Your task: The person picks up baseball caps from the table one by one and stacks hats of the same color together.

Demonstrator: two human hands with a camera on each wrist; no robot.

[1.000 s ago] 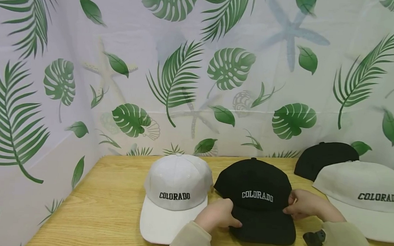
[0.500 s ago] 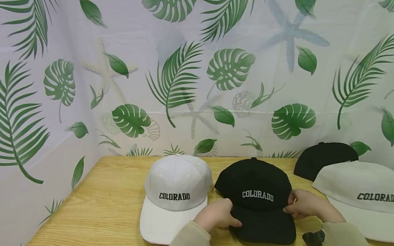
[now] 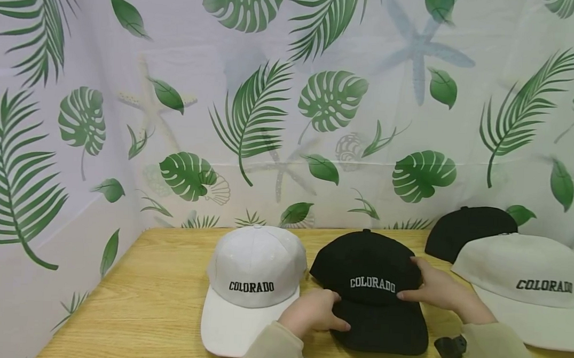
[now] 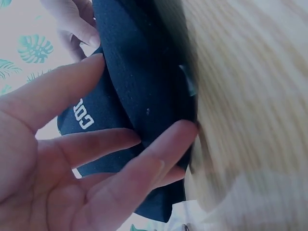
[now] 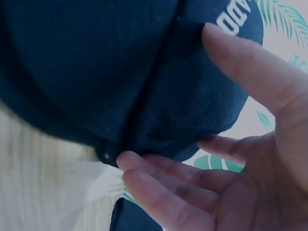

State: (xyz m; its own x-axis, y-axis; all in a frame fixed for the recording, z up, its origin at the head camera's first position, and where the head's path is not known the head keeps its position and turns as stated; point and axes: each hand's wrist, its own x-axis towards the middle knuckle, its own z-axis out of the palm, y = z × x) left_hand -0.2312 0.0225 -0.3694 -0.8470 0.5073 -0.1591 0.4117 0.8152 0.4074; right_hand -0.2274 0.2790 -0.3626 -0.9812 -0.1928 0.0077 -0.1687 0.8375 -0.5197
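In the head view a black cap point(image 3: 386, 322) with white COLORADO lettering sits on the table, brim toward me. My left hand point(image 3: 310, 313) is at its left side, thumb over the brim. The left wrist view shows the fingers fairly straight, fingertips point(image 4: 185, 130) at the brim's edge. On the cap's right side lies my right hand point(image 3: 443, 287), thumb by the last letter. Its thumb and fingers are spread in the right wrist view, fingertips point(image 5: 130, 161) at the cap's lower edge. A white cap point(image 3: 257, 258) stands just left, partly covered by my left sleeve.
At the right a cream COLORADO cap point(image 3: 519, 269) overlaps another black cap point(image 3: 467, 229) behind it. The wooden table point(image 3: 133, 290) meets a leaf-printed cloth point(image 3: 270, 119) at the back and left. Black wrist cameras show near both sleeves.
My right hand has let go of the cap's side edge and spread its thumb and fingers over the crown's right side. The left hand and the caps look unmoved; the head view shifted slightly.
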